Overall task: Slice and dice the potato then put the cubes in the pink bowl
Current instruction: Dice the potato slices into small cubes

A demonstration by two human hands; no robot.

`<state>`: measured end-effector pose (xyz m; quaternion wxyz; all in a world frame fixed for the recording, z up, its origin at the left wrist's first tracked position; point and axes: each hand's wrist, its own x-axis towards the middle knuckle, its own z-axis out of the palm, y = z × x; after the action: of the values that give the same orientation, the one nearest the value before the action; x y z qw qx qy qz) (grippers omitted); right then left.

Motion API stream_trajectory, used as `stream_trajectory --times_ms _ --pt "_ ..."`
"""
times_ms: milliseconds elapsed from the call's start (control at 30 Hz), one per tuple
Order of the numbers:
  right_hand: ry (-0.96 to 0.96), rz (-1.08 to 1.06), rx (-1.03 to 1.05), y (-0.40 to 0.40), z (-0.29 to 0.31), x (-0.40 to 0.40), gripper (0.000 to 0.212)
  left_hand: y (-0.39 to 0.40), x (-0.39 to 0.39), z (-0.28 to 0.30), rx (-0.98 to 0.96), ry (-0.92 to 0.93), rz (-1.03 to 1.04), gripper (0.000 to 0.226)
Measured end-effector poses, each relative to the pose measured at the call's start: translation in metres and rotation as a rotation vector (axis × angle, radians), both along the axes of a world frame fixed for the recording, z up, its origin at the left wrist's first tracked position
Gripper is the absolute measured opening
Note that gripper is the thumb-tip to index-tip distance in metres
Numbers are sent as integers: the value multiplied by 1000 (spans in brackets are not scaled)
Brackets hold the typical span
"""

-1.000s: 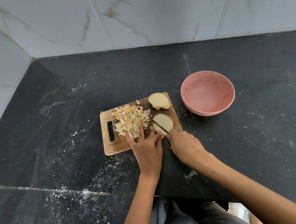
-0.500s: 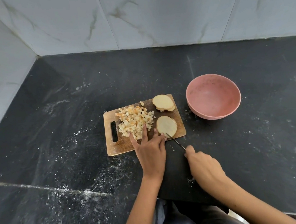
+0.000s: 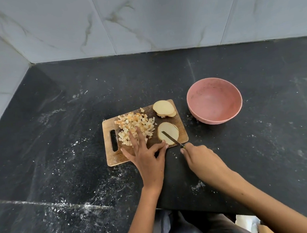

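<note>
Head view, left to right: a wooden cutting board (image 3: 115, 157) lies on the dark, flour-speckled counter (image 3: 56, 125), carrying a heap of potato cubes (image 3: 135, 126) on its left half. The left hand (image 3: 147, 154) rests flat there, fingers spread over the heap, thumb touching the near edge of a potato slice (image 3: 166, 132). A knife (image 3: 171, 139) lies across that slice, its handle gripped by the right hand (image 3: 202, 160). At the board's far right corner sit stacked slices (image 3: 164, 107). Right of the board, apart from it, stands the pink bowl (image 3: 237, 97), which looks empty. Raw slices are likely firm, wet and slippery; pinning by the rim suits. Nothing blocks the way to the bowl.
</note>
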<state>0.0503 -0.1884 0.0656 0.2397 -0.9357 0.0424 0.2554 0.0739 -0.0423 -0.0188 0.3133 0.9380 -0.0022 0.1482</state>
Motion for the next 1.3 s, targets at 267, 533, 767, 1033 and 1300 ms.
stream_trajectory --times_ms 267,533,767,1033,1300 --pt "39 52 -81 19 -14 21 25 4 2 1 -35 81 18 7" --pt "78 82 -105 17 -21 20 21 4 2 3 15 107 34 5" --pt "147 108 -127 -7 -16 -10 22 4 2 3 37 111 26 7" --pt "206 70 -59 -16 -9 -11 22 7 3 3 57 115 -15 5" --pt "247 57 81 -36 3 -4 35 15 20 17 242 33 -219 3"
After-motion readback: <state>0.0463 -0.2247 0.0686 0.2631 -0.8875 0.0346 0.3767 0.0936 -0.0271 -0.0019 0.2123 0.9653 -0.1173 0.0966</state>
